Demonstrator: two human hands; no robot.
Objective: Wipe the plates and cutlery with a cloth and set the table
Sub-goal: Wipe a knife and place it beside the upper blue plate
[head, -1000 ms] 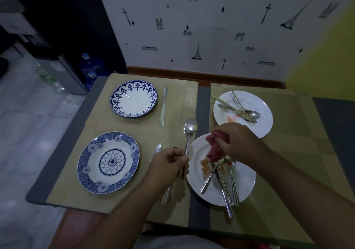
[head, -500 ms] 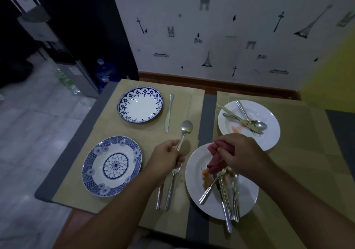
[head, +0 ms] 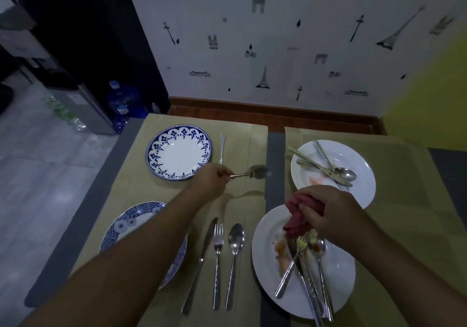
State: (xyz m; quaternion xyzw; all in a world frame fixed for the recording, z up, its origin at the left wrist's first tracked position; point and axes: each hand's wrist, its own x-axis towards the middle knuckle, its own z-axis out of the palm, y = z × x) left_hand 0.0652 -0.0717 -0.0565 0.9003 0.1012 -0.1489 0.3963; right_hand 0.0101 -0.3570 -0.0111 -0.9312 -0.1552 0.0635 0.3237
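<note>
left hand (head: 212,182) closed round the handle of a blurred silver utensil (head: 257,171), held over the tan placemat (head: 242,137) just right of the far blue-rimmed white plate (head: 178,153). right hand (head: 328,213) bunched round a dark red cloth (head: 298,218) above the near stained white plate (head: 341,271) of soiled cutlery (head: 303,276). silver knife (head: 202,258), fork (head: 217,258) and spoon (head: 236,238) laid side by side.

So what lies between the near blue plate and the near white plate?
Head view: a knife, a fork and a spoon, side by side on the beige placemat.
</note>
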